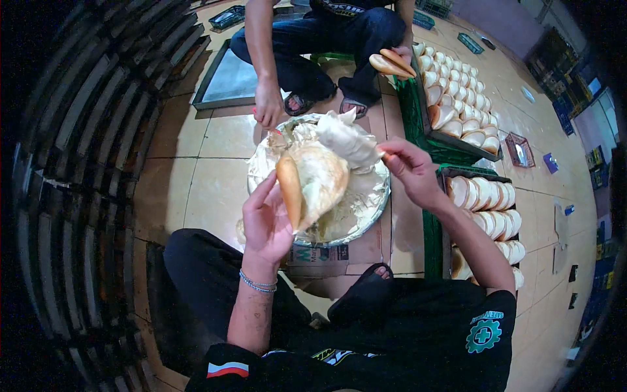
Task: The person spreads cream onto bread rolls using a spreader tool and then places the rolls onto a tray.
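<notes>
Head view: a tiled floor [209,170] spreads beneath both hands' fingers, and a dark rack [72,157] stands well to the left of them. A co-worker [313,46] sits across from the fingers. Well to the right of the right fingers, two trays hold rows of pale-faced rolls: the farther tray [467,149] lies ahead of that hand, the nearer tray [445,235] beside its forearm. A metal tray [227,77] lies beyond the left fingers, near the co-worker.

Below and between the two sets of fingers sits a round tub [356,234], its inside smeared with cream [362,202]. Over it, the left hand [269,219] cups a split roll [313,186], its fingers parted around the crust; the roll's pale inner face is turned toward the right fingers. The right hand [418,171] keeps its fingers narrow, pinching the end of a tool [384,155] that is mostly hidden by a large lump of cream just left of the fingertips. Beyond them, the co-worker holds another split roll [393,63]. A beaded bracelet [258,282] circles the wrist below the left fingers.
</notes>
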Demonstrator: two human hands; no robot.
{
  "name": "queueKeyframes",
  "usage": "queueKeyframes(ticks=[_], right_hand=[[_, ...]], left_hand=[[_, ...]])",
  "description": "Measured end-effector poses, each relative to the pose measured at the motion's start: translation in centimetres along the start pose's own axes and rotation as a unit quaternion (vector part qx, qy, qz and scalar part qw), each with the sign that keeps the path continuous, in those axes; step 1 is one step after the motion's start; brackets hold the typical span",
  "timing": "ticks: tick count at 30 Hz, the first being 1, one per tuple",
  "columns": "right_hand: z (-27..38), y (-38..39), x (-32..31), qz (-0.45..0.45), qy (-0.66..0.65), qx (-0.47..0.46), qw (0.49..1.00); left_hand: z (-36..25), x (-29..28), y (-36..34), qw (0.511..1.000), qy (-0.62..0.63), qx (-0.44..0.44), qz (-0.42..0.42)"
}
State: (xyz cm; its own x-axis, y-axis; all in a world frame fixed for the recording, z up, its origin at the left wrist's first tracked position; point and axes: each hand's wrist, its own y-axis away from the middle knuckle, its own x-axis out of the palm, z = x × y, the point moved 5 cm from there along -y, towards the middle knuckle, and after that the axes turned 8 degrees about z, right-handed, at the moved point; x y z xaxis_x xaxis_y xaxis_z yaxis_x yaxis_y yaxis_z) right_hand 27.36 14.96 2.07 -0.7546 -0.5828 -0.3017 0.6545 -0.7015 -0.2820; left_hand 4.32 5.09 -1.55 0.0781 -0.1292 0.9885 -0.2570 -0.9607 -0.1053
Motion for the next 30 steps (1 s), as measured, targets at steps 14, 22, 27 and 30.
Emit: queueKeyframes(ticks=[14,22,27,30], right_hand=[[2.5,0.0,-0.3,0.078,0.229,-0.077,0.967],[2.7,0.9,-6.9,-0.012,0.349,-0.003,0.937],[6.8,-1.4,-4.4,0.031,0.312,0.021,0.949],[6.5,-1.9,-3.9,0.075,0.248,0.074,0.963]], left_hand=[[0.4,-0.3,0.0,1.0,-0.012,0.017,-0.016],[-2.1,0.0,0.3,0.986,-0.111,0.105,-0.068],[-1.5,-0.3,0.6,0.981,-0.172,0.079,-0.049],[-1.2,-0.1,0.5,0.974,-0.207,0.074,-0.051]])
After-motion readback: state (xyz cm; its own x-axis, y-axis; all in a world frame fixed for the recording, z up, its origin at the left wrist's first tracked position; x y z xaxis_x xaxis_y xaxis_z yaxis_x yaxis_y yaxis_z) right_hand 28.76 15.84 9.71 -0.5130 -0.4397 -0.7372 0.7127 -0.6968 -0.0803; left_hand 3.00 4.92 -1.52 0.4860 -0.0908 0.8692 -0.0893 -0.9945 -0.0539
